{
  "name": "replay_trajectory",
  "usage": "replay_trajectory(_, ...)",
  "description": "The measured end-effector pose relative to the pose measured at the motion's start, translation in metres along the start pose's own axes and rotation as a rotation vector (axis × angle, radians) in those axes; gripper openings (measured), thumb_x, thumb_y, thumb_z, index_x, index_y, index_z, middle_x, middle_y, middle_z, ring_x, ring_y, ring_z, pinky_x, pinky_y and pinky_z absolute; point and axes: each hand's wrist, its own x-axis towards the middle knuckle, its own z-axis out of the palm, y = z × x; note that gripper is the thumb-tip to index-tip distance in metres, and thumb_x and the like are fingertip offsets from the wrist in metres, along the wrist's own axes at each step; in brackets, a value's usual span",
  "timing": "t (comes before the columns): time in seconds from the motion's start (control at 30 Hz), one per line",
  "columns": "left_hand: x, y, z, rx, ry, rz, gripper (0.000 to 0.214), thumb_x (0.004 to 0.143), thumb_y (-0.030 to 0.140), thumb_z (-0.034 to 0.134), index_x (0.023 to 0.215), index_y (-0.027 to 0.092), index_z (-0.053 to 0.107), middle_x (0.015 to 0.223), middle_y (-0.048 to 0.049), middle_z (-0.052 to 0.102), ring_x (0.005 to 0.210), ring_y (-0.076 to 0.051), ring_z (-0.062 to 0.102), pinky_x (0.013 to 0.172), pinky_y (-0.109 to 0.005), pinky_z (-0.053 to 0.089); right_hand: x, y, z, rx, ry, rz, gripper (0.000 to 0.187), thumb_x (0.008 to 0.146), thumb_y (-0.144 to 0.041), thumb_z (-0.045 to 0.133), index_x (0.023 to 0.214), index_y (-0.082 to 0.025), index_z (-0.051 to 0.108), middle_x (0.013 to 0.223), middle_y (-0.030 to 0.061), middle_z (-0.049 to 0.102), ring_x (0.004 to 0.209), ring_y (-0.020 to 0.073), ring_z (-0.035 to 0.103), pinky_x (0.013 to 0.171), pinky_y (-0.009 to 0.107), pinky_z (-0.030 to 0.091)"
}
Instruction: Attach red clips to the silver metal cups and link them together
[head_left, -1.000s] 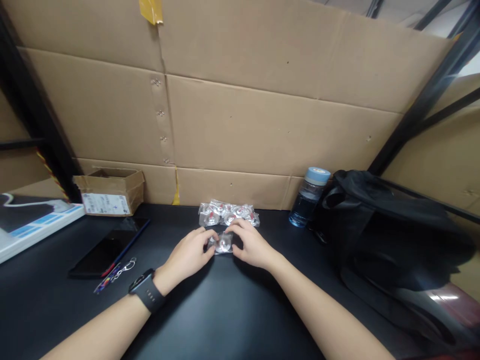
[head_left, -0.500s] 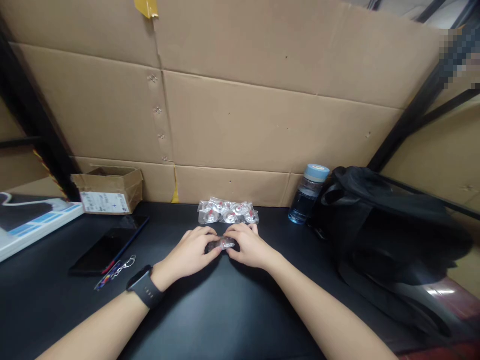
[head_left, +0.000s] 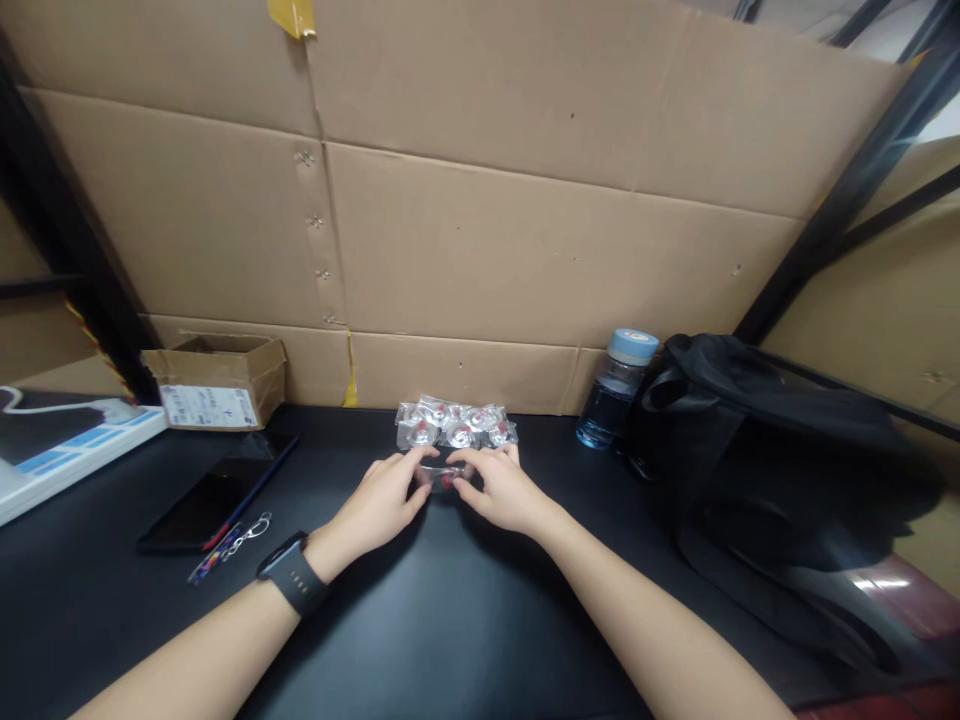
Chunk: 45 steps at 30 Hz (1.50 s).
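1. A person's left hand (head_left: 379, 500) and right hand (head_left: 506, 490) grasp opposite ends of a small clear packet (head_left: 444, 479), each grip pinching it between thumb and fingers above a black desk (head_left: 390, 630).
2. Similar packets (head_left: 459, 428) lie clustered just beyond, near a cardboard wall (head_left: 465, 270).
3. A blue-capped bottle (head_left: 611, 395) stands to the right, beside a black bag (head_left: 780, 470).

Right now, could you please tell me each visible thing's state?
Near packet: held
Left hand: holding near packet
Right hand: holding near packet
Far packets: grouped together
Bottle: capped, standing
Cardboard box: open-topped
Tablet: flat, screen dark
Power strip: plug inserted
Keychain: lying flat
Wristwatch: strapped on
Backpack: closure unclear
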Motion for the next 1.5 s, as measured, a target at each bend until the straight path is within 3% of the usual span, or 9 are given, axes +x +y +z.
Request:
replay_trajectory(0.2,0.003,-0.007,-0.002,-0.023,0.039,-0.032,0.045,0.093,0.026,0.055,0.137,0.024,0.047,0.092,-0.0020,0.072,0.091,-0.025,0.069,0.086,-0.035,0.047,0.001,-0.001,-0.001,0.057,-0.004,0.035,0.024,0.096,-0.028,0.061,0.119,-0.028,0.065,0.086,-0.0008,0.075,0.088,0.0200,0.067,0.096,0.041,0.031)
replay_trajectory(0.37,0.005,-0.010,-0.006,-0.140,0.074,-0.100,0.043,0.095,0.028,0.053,0.137,0.025,0.046,0.091,-0.0001,0.071,0.074,-0.020,0.068,0.077,-0.032,0.048,0.001,-0.001,0.004,0.256,-0.002,0.074,0.040,0.084,-0.020,0.073,0.122,-0.029,0.063,0.090,-0.0022,0.076,0.094,0.0206,0.069,0.101,0.041,0.035)
replay_trajectory(0.57,0.009,-0.019,-0.002,-0.400,0.117,-0.074,0.041,0.097,0.033,0.052,0.136,0.024,0.045,0.088,0.0001,0.070,0.087,-0.020,0.070,0.087,-0.033,0.050,0.003,0.000,0.011,0.660,-0.039,0.126,0.045,0.085,-0.022,0.068,0.128,-0.025,0.054,0.079,-0.0018,0.075,0.084,0.0204,0.074,0.085,0.034,0.051)
replay_trajectory(0.83,0.009,-0.025,0.005,-0.587,0.040,-0.107,0.041,0.099,0.037,0.050,0.136,0.024,0.040,0.087,0.0010,0.063,0.080,-0.020,0.071,0.085,-0.037,0.054,0.005,0.006,0.015,0.795,0.015,0.158,0.053,0.084,-0.019,0.066,0.134,-0.026,0.050,0.076,-0.0020,0.074,0.081,0.0197,0.075,0.083,0.034,0.053)
replay_trajectory(0.97,0.009,-0.018,0.002,-0.632,0.026,-0.103,0.040,0.100,0.039,0.049,0.136,0.025,0.040,0.089,0.0020,0.059,0.072,-0.018,0.070,0.078,-0.035,0.056,0.006,0.004,0.013,0.842,0.009,0.178,0.056,0.088,-0.019,0.061,0.141,-0.026,0.045,0.075,-0.0020,0.074,0.072,0.0173,0.071,0.071,0.028,0.050)
replay_trajectory(1.13,0.008,-0.014,-0.001,-0.554,0.016,-0.081,0.038,0.100,0.038,0.049,0.135,0.024,0.042,0.090,0.0012,0.058,0.079,-0.018,0.070,0.082,-0.035,0.056,0.004,0.000,0.010,0.715,-0.027,0.204,0.060,0.094,-0.020,0.055,0.150,-0.027,0.034,0.080,-0.0006,0.076,0.071,0.0175,0.070,0.069,0.028,0.047)
replay_trajectory(1.3,0.006,-0.012,-0.001,-0.511,0.016,-0.065,0.035,0.099,0.035,0.049,0.132,0.024,0.044,0.087,0.0018,0.056,0.077,-0.017,0.069,0.080,-0.034,0.056,0.002,-0.005,0.006,0.494,-0.048,0.230,0.063,0.093,-0.020,0.055,0.151,-0.029,0.033,0.083,-0.0016,0.078,0.080,0.0195,0.072,0.087,0.036,0.045)
replay_trajectory(1.4,0.005,-0.011,-0.001,-0.467,0.002,-0.070,0.032,0.098,0.034,0.051,0.127,0.024,0.048,0.087,0.0021,0.055,0.072,-0.016,0.069,0.073,-0.030,0.054,0.002,-0.006,0.005,0.388,-0.044,0.246,0.066,0.090,-0.020,0.056,0.151,-0.031,0.033,0.085,-0.0034,0.079,0.091,0.0207,0.072,0.100,0.042,0.036)
replay_trajectory(1.5,0.005,-0.013,-0.002,-0.386,-0.001,-0.069,0.031,0.097,0.032,0.051,0.127,0.024,0.050,0.087,0.0016,0.057,0.068,-0.015,0.067,0.068,-0.027,0.052,0.002,-0.006,0.007,0.317,-0.027,0.256,0.067,0.087,-0.019,0.059,0.148,-0.032,0.035,0.087,-0.0044,0.079,0.099,0.0216,0.071,0.104,0.044,0.028)
